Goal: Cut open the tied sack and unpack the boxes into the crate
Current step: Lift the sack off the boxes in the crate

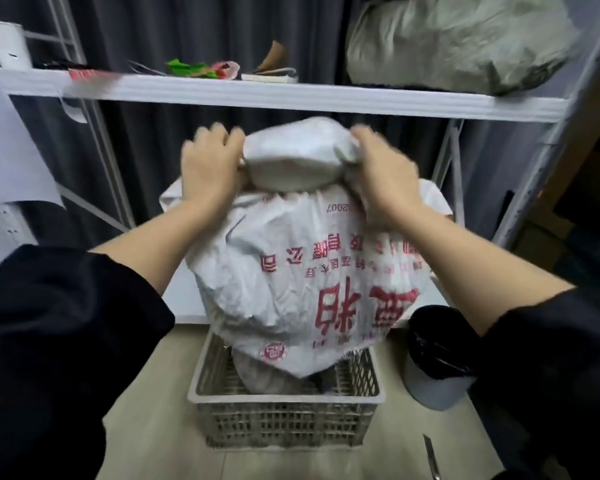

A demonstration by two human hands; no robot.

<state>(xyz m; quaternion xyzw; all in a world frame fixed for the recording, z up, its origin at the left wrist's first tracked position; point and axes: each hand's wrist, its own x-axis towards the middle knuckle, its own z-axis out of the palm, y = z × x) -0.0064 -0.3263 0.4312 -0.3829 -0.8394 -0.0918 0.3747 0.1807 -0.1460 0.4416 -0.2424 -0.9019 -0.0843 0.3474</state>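
A white woven sack (291, 271) with red print hangs upside down over a grey lattice crate (284, 410) on the floor. Its open end dips into the crate. My left hand (212, 164) grips the sack's upper end from the left. On the right side of that end, my right hand (378, 174) clutches bunched fabric. A pale wrapped bundle (267, 375) lies inside the crate under the sack's mouth. No boxes show clearly; the sack hides most of the crate's inside.
A white shelf (291, 95) crosses just above the sack, holding scraps, a book (271, 76) and a grey bag (458, 43). A bin with a black liner (437, 358) stands right of the crate. A blade-like tool (432, 459) lies on the floor at the lower right.
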